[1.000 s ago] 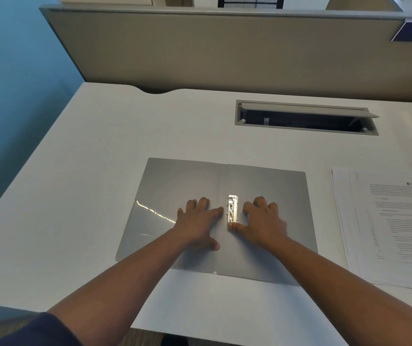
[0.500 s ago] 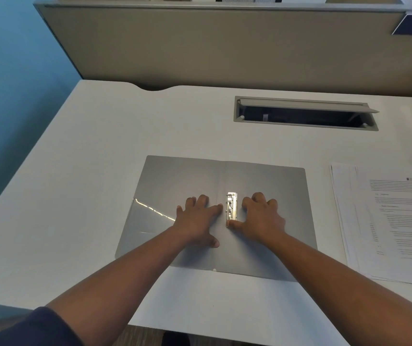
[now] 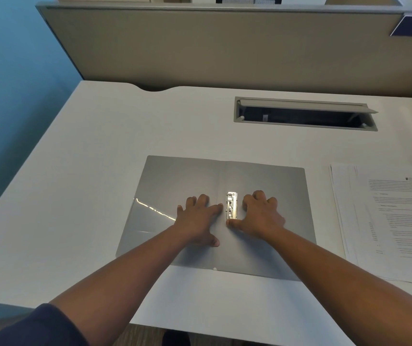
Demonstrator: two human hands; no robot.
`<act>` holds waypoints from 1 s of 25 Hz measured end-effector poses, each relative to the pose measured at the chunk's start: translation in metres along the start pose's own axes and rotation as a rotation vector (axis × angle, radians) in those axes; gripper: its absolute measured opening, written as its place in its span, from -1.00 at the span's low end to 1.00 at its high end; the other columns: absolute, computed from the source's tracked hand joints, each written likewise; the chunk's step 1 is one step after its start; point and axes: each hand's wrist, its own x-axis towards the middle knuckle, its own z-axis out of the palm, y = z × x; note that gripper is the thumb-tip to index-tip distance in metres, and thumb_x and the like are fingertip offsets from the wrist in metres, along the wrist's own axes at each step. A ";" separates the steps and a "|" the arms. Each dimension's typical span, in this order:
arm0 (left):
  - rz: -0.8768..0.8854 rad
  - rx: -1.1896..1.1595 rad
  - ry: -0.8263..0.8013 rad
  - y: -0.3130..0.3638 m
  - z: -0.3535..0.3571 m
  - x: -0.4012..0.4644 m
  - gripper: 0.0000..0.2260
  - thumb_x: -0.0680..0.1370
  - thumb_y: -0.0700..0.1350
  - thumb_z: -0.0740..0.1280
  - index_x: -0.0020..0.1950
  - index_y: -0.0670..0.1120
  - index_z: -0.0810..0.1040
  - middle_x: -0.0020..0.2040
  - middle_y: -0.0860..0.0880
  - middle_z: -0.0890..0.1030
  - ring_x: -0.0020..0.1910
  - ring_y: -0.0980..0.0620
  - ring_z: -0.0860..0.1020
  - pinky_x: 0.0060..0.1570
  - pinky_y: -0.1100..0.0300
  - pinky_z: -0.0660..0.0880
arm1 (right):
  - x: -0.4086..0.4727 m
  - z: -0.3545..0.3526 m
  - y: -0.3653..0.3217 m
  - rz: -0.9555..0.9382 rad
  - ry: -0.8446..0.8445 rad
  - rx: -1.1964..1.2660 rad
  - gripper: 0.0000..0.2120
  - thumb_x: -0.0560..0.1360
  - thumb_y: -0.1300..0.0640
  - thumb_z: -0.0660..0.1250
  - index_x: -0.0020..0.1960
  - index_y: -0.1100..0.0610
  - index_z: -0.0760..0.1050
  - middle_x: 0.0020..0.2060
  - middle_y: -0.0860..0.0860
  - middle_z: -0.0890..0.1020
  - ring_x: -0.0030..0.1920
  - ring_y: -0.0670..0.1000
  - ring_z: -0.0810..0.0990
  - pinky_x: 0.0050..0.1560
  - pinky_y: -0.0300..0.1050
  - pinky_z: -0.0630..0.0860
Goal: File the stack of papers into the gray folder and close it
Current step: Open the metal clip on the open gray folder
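The gray folder (image 3: 175, 186) is laid open on the tabletop (image 3: 100, 151). Left hand (image 3: 197, 221) and right hand (image 3: 262, 216), grips released, are pressed flat beside the metal clip (image 3: 231, 205). Papers (image 3: 389, 221) are stacked at three o'clock.

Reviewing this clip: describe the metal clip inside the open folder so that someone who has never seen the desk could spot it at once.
On the white desk an open gray plastic folder lies flat in the middle, left of a stack of printed white papers. Along its centre fold, between the left hand and right hand, sits the small shiny metal clip. It is the only bright, reflective metal part on the matte gray.
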 end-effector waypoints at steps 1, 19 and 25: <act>0.000 0.000 0.003 0.000 0.001 0.000 -0.11 0.24 0.32 0.52 0.48 0.26 0.18 0.48 -0.01 0.18 0.45 -0.21 0.15 0.36 -0.28 0.27 | 0.000 0.001 0.001 -0.007 0.003 -0.003 -0.28 0.25 -0.47 0.37 0.25 -0.08 0.38 0.29 -0.08 0.34 0.30 0.11 0.29 0.13 0.27 0.48; -0.013 -0.009 0.010 0.002 0.002 0.001 -0.12 0.23 0.32 0.53 0.46 0.27 0.20 0.47 -0.01 0.19 0.45 -0.20 0.15 0.35 -0.28 0.26 | 0.004 0.005 0.003 -0.006 -0.029 -0.021 -0.26 0.24 -0.61 0.13 0.11 -0.08 0.53 0.37 -0.10 0.35 0.34 0.13 0.30 0.18 0.29 0.42; -0.017 -0.018 0.009 0.001 0.002 0.001 -0.13 0.22 0.31 0.54 0.45 0.28 0.21 0.45 0.02 0.19 0.44 -0.18 0.15 0.36 -0.25 0.25 | 0.012 -0.012 0.009 -0.475 0.239 0.043 -0.61 0.54 -0.30 0.23 0.03 -0.01 0.59 -0.01 -0.04 0.62 0.01 0.08 0.55 -0.04 0.00 0.49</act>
